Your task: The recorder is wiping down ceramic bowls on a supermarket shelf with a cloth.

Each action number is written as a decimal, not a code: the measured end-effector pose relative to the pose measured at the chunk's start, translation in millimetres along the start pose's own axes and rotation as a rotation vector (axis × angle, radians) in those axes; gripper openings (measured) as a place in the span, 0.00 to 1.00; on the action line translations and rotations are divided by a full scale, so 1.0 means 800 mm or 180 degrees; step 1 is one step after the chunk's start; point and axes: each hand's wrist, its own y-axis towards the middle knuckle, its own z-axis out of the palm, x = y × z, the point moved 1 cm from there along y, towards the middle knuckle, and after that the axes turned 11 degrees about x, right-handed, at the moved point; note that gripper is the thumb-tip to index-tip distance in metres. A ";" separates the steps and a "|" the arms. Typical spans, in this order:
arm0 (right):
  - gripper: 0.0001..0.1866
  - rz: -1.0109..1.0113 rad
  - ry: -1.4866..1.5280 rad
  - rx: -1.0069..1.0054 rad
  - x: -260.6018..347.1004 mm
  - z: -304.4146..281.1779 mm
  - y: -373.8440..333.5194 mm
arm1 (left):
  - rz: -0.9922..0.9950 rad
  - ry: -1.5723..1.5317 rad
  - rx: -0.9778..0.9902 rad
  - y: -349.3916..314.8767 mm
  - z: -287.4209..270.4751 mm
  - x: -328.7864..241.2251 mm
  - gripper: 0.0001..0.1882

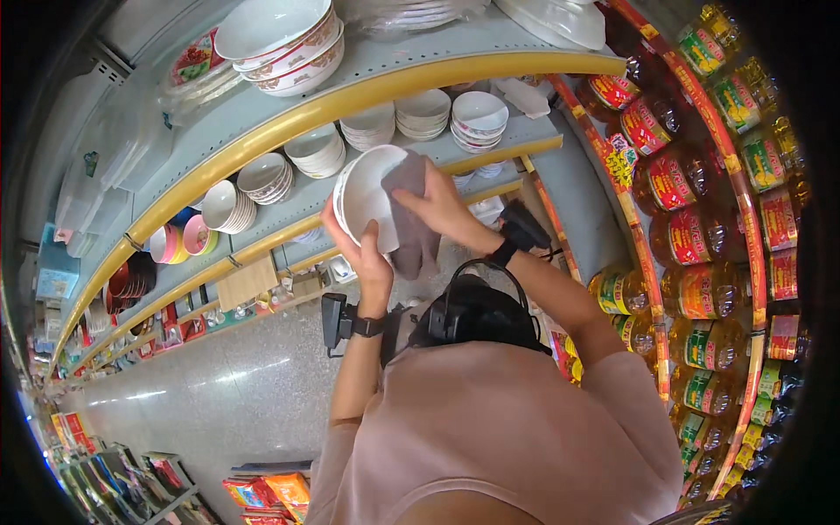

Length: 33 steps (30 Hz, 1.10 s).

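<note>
A white bowl, which looks to be stacked with another, is tilted on its side in front of the shelves. My left hand is closed round its lower left rim, thumb on the inside. A grey-purple cloth drapes over the bowl's right side and hangs below it. My right hand grips this cloth and presses it against the bowl, with some fingers hidden behind the fabric.
Stacks of small white bowls stand along the middle shelf behind my hands. Large patterned bowls sit on the shelf above, near its yellow edge. Oil bottles line the racks at right. Colourful packages lie low at the left.
</note>
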 end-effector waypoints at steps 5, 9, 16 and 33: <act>0.25 -0.0649 -0.1822 0.0663 0.060 -0.054 0.028 | -0.0991 -0.0390 0.0839 0.015 -0.027 0.011 0.29; 0.20 -0.0852 -0.1942 0.0252 0.071 -0.044 0.030 | -0.1207 -0.1159 0.0558 0.010 -0.023 0.026 0.30; 0.33 0.0366 -0.0374 0.0382 0.018 -0.016 -0.016 | -0.1012 -0.1602 -0.0964 0.002 -0.014 0.052 0.25; 0.10 -0.1647 -0.3629 0.1051 0.088 -0.015 -0.012 | 0.0038 0.0120 0.0554 0.011 0.009 -0.019 0.27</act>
